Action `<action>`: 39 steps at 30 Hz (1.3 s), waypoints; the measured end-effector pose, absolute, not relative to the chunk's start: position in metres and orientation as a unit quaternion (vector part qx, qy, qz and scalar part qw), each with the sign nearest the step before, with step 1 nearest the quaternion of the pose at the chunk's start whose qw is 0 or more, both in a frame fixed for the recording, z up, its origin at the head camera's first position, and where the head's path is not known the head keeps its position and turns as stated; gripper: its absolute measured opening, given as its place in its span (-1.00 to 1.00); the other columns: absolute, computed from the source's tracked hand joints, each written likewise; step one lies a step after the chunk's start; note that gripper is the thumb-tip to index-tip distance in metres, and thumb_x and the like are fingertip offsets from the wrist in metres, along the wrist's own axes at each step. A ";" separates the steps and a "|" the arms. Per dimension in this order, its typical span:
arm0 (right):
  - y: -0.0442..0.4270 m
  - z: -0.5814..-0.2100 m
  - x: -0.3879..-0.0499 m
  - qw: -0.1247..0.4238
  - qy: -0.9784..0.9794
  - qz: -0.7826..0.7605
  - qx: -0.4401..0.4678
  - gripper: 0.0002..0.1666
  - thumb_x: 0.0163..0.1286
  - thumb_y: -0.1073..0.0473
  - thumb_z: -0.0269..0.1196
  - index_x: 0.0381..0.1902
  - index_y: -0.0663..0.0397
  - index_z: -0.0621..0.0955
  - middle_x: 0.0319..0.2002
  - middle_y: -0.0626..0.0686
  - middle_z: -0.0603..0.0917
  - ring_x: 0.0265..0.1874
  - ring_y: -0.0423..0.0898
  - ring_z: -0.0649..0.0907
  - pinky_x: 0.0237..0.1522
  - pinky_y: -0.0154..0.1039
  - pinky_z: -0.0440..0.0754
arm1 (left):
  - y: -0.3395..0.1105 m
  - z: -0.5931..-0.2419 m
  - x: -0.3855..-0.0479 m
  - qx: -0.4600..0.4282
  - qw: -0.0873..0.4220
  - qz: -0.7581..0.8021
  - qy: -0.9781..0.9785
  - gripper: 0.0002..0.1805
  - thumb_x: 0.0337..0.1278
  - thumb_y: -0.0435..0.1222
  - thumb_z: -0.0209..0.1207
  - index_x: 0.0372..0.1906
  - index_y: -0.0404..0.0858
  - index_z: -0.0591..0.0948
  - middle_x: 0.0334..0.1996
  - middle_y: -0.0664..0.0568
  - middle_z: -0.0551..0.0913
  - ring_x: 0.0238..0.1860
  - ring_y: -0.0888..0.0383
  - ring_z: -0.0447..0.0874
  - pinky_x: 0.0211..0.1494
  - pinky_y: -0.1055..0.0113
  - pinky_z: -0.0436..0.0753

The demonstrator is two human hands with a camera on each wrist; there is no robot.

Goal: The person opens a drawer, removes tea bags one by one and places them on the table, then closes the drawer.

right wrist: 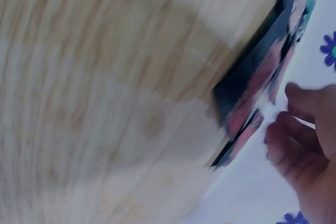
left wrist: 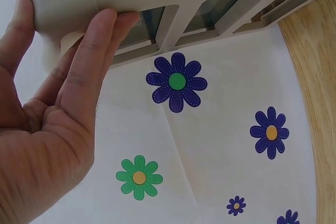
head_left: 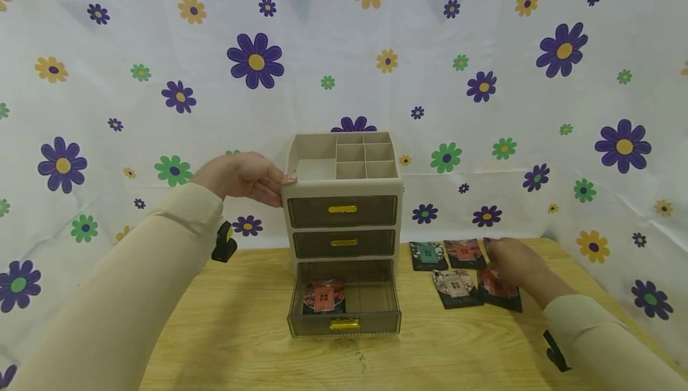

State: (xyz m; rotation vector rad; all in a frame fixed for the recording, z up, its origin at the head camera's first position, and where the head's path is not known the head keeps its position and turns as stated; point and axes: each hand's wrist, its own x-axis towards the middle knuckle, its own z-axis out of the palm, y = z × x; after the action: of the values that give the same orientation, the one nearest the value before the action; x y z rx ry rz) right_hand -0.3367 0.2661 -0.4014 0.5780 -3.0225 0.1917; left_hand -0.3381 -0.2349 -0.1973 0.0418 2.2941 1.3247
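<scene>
A beige desktop drawer organizer (head_left: 344,187) stands on the table, its bottom drawer (head_left: 371,321) pulled out. Inside that drawer lies a flat sachet (head_left: 324,296) with a red label. My left hand (head_left: 249,177) grips the organizer's upper left corner, thumb on the top edge and fingers along the side; the left wrist view shows these fingers (left wrist: 86,61) nearly straight. To the right, my right hand (head_left: 516,262) is over several dark sachets, partly covering a far one (head_left: 488,246) and a red one (head_left: 500,289). In the right wrist view its fingers (right wrist: 291,142) are bent, with nothing visible between them.
A teal sachet (head_left: 428,255), a red one (head_left: 464,254) and a beige one (head_left: 455,288) lie right of the organizer. Two upper drawers (head_left: 317,212) are closed. A flowered cloth (head_left: 322,33) hangs behind the wooden table (head_left: 226,319).
</scene>
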 end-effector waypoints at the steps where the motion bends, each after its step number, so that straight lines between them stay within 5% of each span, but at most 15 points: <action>1: 0.265 -0.402 -0.336 0.016 -0.981 0.071 0.182 -0.76 0.25 0.27 0.33 -0.58 0.06 0.54 -0.66 -0.10 0.51 -0.65 -0.17 0.46 -0.57 -0.25 0.42 | -0.235 -0.197 -0.338 0.015 0.244 0.486 0.839 -0.47 0.38 -0.18 0.21 0.23 -0.48 0.42 -0.20 -0.12 0.72 -0.20 0.05 0.77 0.17 0.14 0.70; 6: 0.257 -0.403 -0.327 -0.028 -0.979 0.074 0.187 -0.62 0.27 0.08 0.41 -0.66 0.04 0.54 -0.69 -0.11 0.53 -0.66 -0.19 0.48 -0.58 -0.28 0.46 | -0.235 -0.197 -0.337 0.017 0.239 0.484 0.841 -0.48 0.39 -0.19 0.20 0.24 -0.48 0.42 -0.21 -0.10 0.72 -0.20 0.05 0.77 0.16 0.15 0.71; 11: 0.256 -0.398 -0.321 -0.027 -0.978 0.060 0.200 -0.73 0.20 0.13 0.48 -0.50 0.13 0.61 -0.49 -0.03 0.63 -0.49 -0.13 0.57 -0.41 -0.14 0.64 | -0.235 -0.199 -0.338 0.013 0.241 0.489 0.838 -0.47 0.37 -0.19 0.22 0.22 -0.48 0.42 -0.22 -0.11 0.72 -0.20 0.05 0.78 0.11 0.18 0.74; 20: 0.251 -0.396 -0.326 -0.011 -0.976 0.054 0.209 -0.77 0.25 0.17 0.43 -0.47 0.09 0.59 -0.50 -0.05 0.60 -0.51 -0.17 0.53 -0.43 -0.21 0.57 | -0.236 -0.198 -0.338 0.017 0.242 0.489 0.838 -0.46 0.38 -0.18 0.21 0.24 -0.49 0.42 -0.20 -0.11 0.72 -0.19 0.05 0.78 0.11 0.18 0.74; 27: 0.208 -0.376 -0.311 0.146 -0.952 0.072 0.258 -0.88 0.35 0.19 0.32 -0.41 0.03 0.63 -0.50 -0.10 0.55 -0.54 -0.22 0.48 -0.52 -0.30 0.53 | -0.236 -0.199 -0.339 0.018 0.236 0.473 0.849 -0.45 0.40 -0.18 0.19 0.26 -0.50 0.41 -0.17 -0.12 0.72 -0.17 0.04 0.78 0.12 0.17 0.74; 34: 0.148 -0.375 -0.290 0.367 -0.842 0.055 0.392 -0.83 0.15 0.25 0.43 -0.49 0.02 0.61 -0.56 -0.09 0.56 -0.66 -0.29 0.49 -0.70 -0.44 0.45 | -0.236 -0.199 -0.339 0.015 0.234 0.465 0.854 -0.42 0.39 -0.15 0.20 0.27 -0.50 0.41 -0.08 -0.18 0.70 -0.14 0.03 0.77 0.16 0.16 0.72; 39: 0.111 -0.377 -0.278 0.401 -0.792 0.065 0.455 -0.83 0.10 0.22 0.49 -0.46 0.02 0.65 -0.52 -0.08 0.61 -0.62 -0.27 0.56 -0.67 -0.46 0.52 | -0.236 -0.198 -0.339 0.016 0.236 0.467 0.852 -0.43 0.39 -0.16 0.19 0.26 -0.50 0.41 -0.09 -0.17 0.70 -0.14 0.04 0.77 0.19 0.15 0.70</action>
State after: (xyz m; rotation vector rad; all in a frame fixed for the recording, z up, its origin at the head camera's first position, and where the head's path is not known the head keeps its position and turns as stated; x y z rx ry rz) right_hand -0.2783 0.1113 -0.3772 1.1515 -2.0032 0.1651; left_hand -0.3388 -0.2360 -0.1976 0.0448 2.3378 1.2805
